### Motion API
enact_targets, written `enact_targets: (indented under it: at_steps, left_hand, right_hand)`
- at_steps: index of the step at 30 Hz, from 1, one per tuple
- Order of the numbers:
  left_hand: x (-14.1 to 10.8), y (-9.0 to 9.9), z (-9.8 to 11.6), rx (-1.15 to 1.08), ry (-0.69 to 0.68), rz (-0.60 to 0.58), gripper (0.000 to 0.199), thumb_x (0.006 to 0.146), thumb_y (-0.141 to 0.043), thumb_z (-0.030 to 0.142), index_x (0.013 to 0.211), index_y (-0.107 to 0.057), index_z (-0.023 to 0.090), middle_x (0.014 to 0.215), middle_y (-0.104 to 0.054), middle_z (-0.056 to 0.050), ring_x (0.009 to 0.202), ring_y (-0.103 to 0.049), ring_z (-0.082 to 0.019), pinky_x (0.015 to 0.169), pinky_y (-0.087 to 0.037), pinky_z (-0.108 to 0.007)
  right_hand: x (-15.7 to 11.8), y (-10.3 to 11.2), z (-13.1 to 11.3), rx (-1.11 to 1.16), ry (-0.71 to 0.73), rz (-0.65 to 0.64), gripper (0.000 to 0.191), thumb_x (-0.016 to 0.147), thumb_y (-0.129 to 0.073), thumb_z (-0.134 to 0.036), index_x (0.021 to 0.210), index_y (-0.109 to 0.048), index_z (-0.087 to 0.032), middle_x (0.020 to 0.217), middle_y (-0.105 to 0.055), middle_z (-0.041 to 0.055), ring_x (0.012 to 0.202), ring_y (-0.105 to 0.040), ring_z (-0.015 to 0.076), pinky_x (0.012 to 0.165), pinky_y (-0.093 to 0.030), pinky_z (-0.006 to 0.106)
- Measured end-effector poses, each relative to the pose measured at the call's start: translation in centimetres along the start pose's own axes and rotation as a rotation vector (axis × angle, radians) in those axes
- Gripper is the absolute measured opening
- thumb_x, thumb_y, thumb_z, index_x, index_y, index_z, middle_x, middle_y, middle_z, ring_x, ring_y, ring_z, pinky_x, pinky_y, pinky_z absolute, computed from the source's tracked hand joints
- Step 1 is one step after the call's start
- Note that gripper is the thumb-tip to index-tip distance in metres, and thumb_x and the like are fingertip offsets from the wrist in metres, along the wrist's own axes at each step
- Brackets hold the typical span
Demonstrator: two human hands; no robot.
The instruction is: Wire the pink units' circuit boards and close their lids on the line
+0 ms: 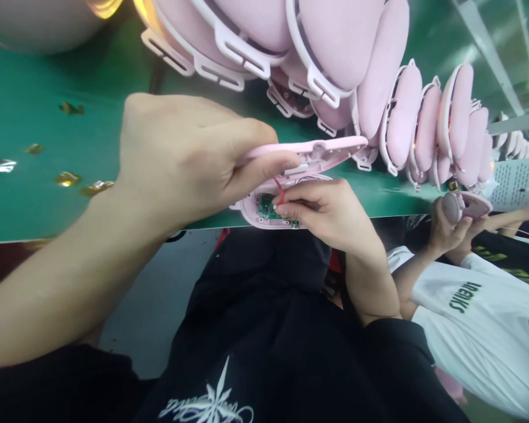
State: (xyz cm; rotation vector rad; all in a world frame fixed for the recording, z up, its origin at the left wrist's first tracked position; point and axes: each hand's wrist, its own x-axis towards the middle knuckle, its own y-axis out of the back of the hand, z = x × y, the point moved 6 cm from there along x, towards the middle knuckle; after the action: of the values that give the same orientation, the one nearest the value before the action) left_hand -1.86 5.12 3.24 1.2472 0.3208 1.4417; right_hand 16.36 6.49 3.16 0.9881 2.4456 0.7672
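Observation:
My left hand (198,158) grips the upper pink shell half (335,154) between thumb and fingers, holding it tilted above the lower half. The lower pink shell (253,219) lies at the table's front edge, with a green circuit board (267,205) inside. The fingertips of my right hand (330,211) are pinched on a red wire (280,189) just over the board. Thin dark wires run between the two halves near my right hand.
Many pink shells (335,41) stand in a row along the green table (35,129). Gold foil scraps (67,179) lie at the left. On the right, a person in a white shirt (471,317) holds a pink part (476,204).

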Motion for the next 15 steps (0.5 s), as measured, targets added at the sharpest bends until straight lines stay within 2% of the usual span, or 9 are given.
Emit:
enact_targets:
  at_steps: [2, 4, 8, 11, 13, 15]
  left_hand:
    - [-0.3, 0.0, 0.0, 0.002, -0.07, 0.054, 0.047, 0.115, -0.049, 0.055, 0.099, -0.078, 0.021, 0.075, -0.072, -0.003, 0.074, -0.067, -0.02, 0.058, -0.029, -0.036]
    - [-0.5, 0.0, 0.0, 0.018, -0.099, 0.075, 0.043, 0.115, -0.052, 0.053, 0.1, -0.078, 0.022, 0.076, -0.073, -0.003, 0.074, -0.068, -0.02, 0.058, -0.031, -0.037]
    - [-0.4, -0.2, 0.0, 0.055, -0.117, 0.049, 0.043, 0.114, -0.051, 0.054, 0.098, -0.077, 0.024, 0.076, -0.073, -0.003, 0.073, -0.069, -0.021, 0.058, -0.034, -0.038]
    - [-0.5, -0.2, 0.1, 0.063, -0.13, 0.04, 0.041, 0.113, -0.053, 0.055, 0.1, -0.077, 0.025, 0.076, -0.071, -0.002, 0.074, -0.071, -0.022, 0.057, -0.033, -0.038]
    - [-0.4, -0.3, 0.2, 0.056, -0.13, 0.039, 0.045, 0.114, -0.05, 0.057, 0.1, -0.078, 0.024, 0.076, -0.07, -0.002, 0.077, -0.073, -0.023, 0.057, -0.032, -0.037]
    - [-0.1, -0.3, 0.1, 0.003, -0.07, 0.024, 0.054, 0.114, -0.045, 0.063, 0.096, -0.079, 0.025, 0.074, -0.068, -0.001, 0.077, -0.074, -0.023, 0.058, -0.033, -0.035]
  right_hand:
    - [-0.2, 0.2, -0.3, -0.043, 0.048, 0.063, 0.008, 0.099, -0.078, -0.021, 0.094, -0.085, -0.022, 0.096, -0.083, -0.0006, 0.091, -0.077, 0.015, 0.089, -0.058, 0.027]
    - [-0.4, 0.2, -0.3, -0.069, 0.069, 0.105, 0.008, 0.1, -0.078, -0.021, 0.095, -0.084, -0.022, 0.099, -0.083, 0.0003, 0.093, -0.077, 0.0156, 0.09, -0.059, 0.028]
    - [-0.8, -0.5, 0.1, -0.184, 0.11, 0.146, 0.006, 0.101, -0.079, -0.026, 0.097, -0.083, -0.024, 0.098, -0.081, 0.0, 0.092, -0.075, 0.0164, 0.089, -0.059, 0.031]
    - [-1.4, -1.1, 0.2, -0.303, 0.182, 0.233, 0.009, 0.103, -0.076, -0.027, 0.099, -0.083, -0.025, 0.101, -0.079, 0.0012, 0.096, -0.074, 0.0175, 0.09, -0.059, 0.034]
    - [-1.9, -1.5, 0.2, -0.379, 0.23, 0.294, 0.01, 0.104, -0.074, -0.027, 0.098, -0.082, -0.026, 0.101, -0.079, 0.002, 0.098, -0.072, 0.0192, 0.091, -0.058, 0.037]
    - [-2.3, -1.7, 0.4, -0.443, 0.257, 0.347, 0.01, 0.104, -0.073, -0.025, 0.098, -0.081, -0.028, 0.1, -0.079, 0.0023, 0.1, -0.07, 0.0213, 0.093, -0.058, 0.041]
